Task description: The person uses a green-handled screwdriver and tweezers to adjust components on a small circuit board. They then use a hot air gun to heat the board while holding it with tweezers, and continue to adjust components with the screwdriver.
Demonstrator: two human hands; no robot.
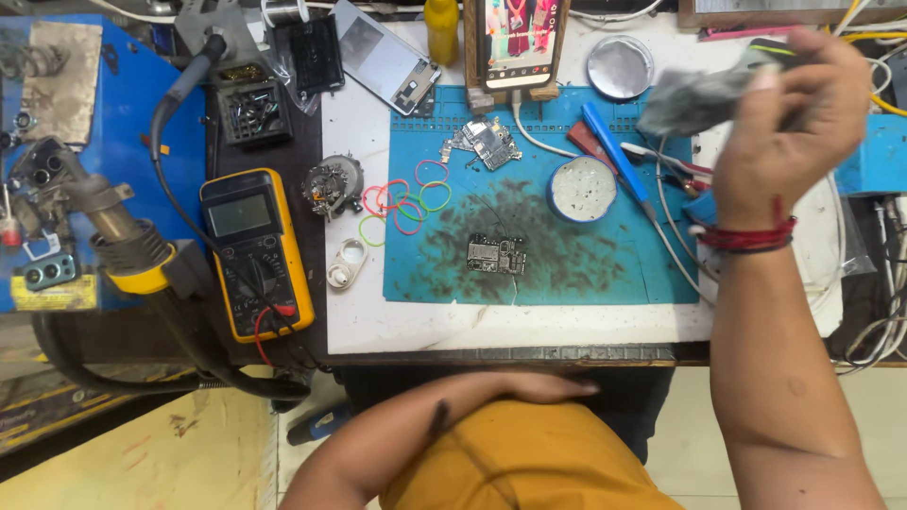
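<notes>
My right hand is raised over the far right corner of the counter, its grip closed around a crumpled grey cloth that juts out to the left of my fingers, blurred. My left hand lies flat against my lap at the near edge of the counter, fingers stretched out, holding nothing. On the blue mat a small circuit board sits alone near the middle, with bare mat all around it. A round tin and a blue-handled tool lie just below the cloth. Coloured rubber bands crowd the mat's left edge; a yellow multimeter sits further left, and cables tangle at the right edge.
</notes>
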